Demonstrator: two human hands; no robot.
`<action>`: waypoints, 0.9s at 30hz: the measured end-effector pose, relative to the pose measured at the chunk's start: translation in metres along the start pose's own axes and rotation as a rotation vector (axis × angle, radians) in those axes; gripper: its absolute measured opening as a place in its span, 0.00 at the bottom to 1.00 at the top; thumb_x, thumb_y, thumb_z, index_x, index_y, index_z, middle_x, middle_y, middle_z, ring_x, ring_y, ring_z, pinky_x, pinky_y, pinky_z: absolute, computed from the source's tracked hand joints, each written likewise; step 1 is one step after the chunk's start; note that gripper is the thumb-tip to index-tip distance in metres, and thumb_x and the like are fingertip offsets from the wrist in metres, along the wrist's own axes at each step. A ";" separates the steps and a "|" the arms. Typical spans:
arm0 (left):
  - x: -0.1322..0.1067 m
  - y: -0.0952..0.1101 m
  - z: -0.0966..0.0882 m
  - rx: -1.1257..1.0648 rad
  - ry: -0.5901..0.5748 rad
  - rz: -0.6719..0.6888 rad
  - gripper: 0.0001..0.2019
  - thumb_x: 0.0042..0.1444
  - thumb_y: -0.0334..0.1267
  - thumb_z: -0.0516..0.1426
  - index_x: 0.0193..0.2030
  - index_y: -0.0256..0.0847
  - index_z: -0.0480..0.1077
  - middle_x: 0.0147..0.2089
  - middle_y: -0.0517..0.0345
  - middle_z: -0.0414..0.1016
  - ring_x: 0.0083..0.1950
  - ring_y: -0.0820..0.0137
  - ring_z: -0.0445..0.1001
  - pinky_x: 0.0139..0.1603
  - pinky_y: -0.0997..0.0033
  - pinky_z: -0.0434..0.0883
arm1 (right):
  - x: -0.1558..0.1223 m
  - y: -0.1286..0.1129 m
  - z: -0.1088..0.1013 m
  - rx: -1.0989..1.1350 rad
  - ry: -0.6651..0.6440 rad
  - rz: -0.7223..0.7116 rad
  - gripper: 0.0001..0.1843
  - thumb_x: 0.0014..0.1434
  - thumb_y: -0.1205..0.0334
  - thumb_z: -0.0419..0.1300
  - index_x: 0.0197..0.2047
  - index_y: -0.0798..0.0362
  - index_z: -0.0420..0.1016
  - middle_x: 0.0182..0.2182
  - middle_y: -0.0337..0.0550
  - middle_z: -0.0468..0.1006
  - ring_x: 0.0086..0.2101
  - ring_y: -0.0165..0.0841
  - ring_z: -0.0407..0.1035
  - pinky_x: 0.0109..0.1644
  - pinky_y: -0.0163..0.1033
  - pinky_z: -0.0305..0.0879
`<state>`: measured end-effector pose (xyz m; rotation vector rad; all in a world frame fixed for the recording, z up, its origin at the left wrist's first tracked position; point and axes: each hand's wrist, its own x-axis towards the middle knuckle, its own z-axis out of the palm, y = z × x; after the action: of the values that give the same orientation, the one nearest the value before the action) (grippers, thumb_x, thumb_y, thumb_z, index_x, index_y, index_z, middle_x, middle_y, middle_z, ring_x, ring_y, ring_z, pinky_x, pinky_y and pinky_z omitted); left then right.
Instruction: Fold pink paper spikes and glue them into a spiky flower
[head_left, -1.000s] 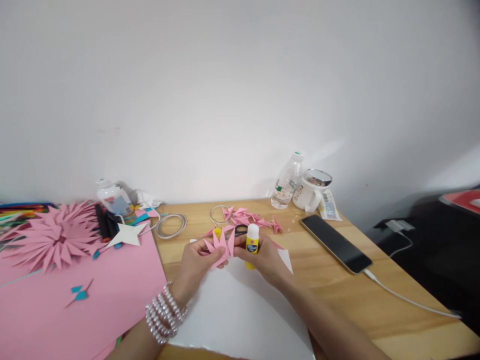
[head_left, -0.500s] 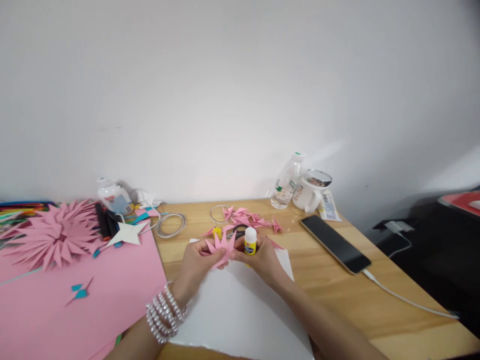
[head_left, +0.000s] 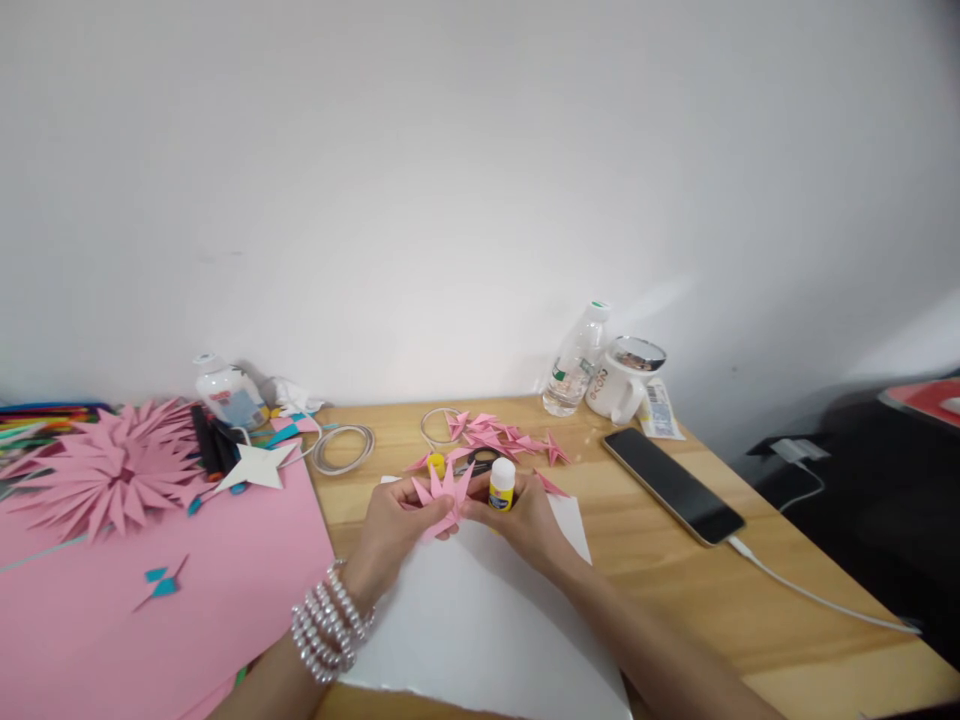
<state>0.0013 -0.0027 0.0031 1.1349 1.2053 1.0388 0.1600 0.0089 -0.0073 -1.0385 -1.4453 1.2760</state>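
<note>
My left hand [head_left: 396, 532] is closed on a spiky folded pink paper flower [head_left: 448, 492], its thumb pressed across the paper. My right hand [head_left: 531, 518] holds a yellow glue stick [head_left: 502, 478] upright, white end up, between thumb and fingers. Its fingertips also touch the flower's right side. Both hands are above a white sheet [head_left: 495, 620] on the table. Just beyond them are a yellow cap [head_left: 436, 463] and dark-handled scissors [head_left: 484, 456], partly hidden. Folded pink paper points [head_left: 499, 435] lie in a pile behind these.
A large pink paper flower [head_left: 112, 475] rests on pink sheets [head_left: 247, 600] at left, near a white star [head_left: 255, 466] and a pill bottle [head_left: 227, 390]. A coiled cable [head_left: 343, 450] lies nearby. At right are a water bottle [head_left: 576, 365], a mug [head_left: 619, 385] and a plugged-in phone [head_left: 673, 487].
Almost nothing differs. The view has shifted very slightly, while both hands keep the same hold on the flower and the glue stick.
</note>
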 end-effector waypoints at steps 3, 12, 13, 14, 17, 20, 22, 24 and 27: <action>0.001 -0.001 0.000 0.001 0.000 -0.013 0.09 0.41 0.37 0.63 0.19 0.33 0.70 0.20 0.55 0.75 0.21 0.72 0.71 0.23 0.75 0.67 | 0.000 -0.002 0.000 -0.008 -0.026 -0.011 0.09 0.41 0.60 0.65 0.25 0.57 0.74 0.23 0.40 0.75 0.25 0.31 0.66 0.29 0.34 0.63; 0.003 -0.006 -0.001 0.001 -0.006 0.004 0.09 0.42 0.38 0.62 0.21 0.33 0.71 0.21 0.54 0.76 0.22 0.71 0.72 0.24 0.73 0.69 | -0.001 -0.001 0.001 0.041 0.024 0.056 0.06 0.40 0.64 0.64 0.22 0.57 0.71 0.18 0.37 0.71 0.20 0.26 0.62 0.24 0.32 0.60; 0.002 -0.006 -0.001 0.002 -0.006 0.003 0.09 0.42 0.38 0.62 0.21 0.33 0.71 0.21 0.54 0.76 0.22 0.71 0.72 0.24 0.73 0.69 | -0.001 -0.001 0.001 0.046 0.022 0.063 0.06 0.40 0.64 0.64 0.22 0.57 0.71 0.17 0.37 0.71 0.20 0.26 0.62 0.24 0.32 0.60; 0.002 -0.005 -0.001 0.005 -0.005 0.000 0.09 0.42 0.38 0.62 0.20 0.33 0.70 0.21 0.54 0.75 0.22 0.71 0.72 0.24 0.74 0.69 | -0.001 -0.001 0.001 0.049 0.017 0.067 0.06 0.40 0.65 0.64 0.22 0.57 0.71 0.17 0.36 0.71 0.20 0.26 0.62 0.24 0.31 0.60; 0.001 -0.005 -0.001 0.023 -0.002 -0.005 0.09 0.42 0.38 0.62 0.20 0.33 0.70 0.20 0.54 0.75 0.22 0.71 0.72 0.23 0.74 0.69 | 0.000 0.000 0.000 0.045 -0.001 0.058 0.05 0.41 0.65 0.63 0.22 0.57 0.72 0.17 0.37 0.71 0.20 0.26 0.62 0.25 0.31 0.60; 0.000 -0.004 -0.001 0.045 -0.011 -0.001 0.09 0.42 0.38 0.62 0.20 0.34 0.71 0.20 0.55 0.75 0.21 0.72 0.71 0.23 0.74 0.68 | 0.000 0.003 -0.002 0.040 -0.034 0.028 0.05 0.42 0.64 0.63 0.23 0.57 0.73 0.18 0.37 0.71 0.22 0.26 0.63 0.25 0.31 0.59; 0.000 -0.003 -0.001 0.052 -0.012 0.004 0.08 0.42 0.37 0.62 0.20 0.34 0.71 0.20 0.55 0.75 0.21 0.72 0.71 0.23 0.75 0.68 | 0.000 0.004 -0.003 0.036 -0.053 0.015 0.07 0.42 0.62 0.64 0.23 0.57 0.73 0.19 0.38 0.71 0.22 0.27 0.63 0.26 0.31 0.59; 0.000 -0.002 -0.001 0.053 -0.012 0.008 0.08 0.42 0.37 0.62 0.20 0.34 0.71 0.20 0.55 0.75 0.21 0.72 0.71 0.22 0.75 0.67 | 0.001 0.004 -0.003 0.031 -0.057 0.012 0.09 0.42 0.60 0.64 0.23 0.57 0.73 0.19 0.38 0.71 0.22 0.27 0.63 0.26 0.32 0.59; 0.001 -0.003 0.000 0.048 -0.006 0.009 0.09 0.42 0.38 0.62 0.21 0.33 0.71 0.20 0.54 0.75 0.21 0.72 0.71 0.22 0.75 0.67 | 0.001 0.001 -0.002 0.016 -0.047 0.013 0.10 0.42 0.58 0.64 0.22 0.57 0.72 0.19 0.38 0.71 0.22 0.27 0.63 0.26 0.32 0.60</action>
<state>0.0010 -0.0025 0.0005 1.1802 1.2274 1.0174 0.1620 0.0105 -0.0083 -1.0148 -1.4634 1.3269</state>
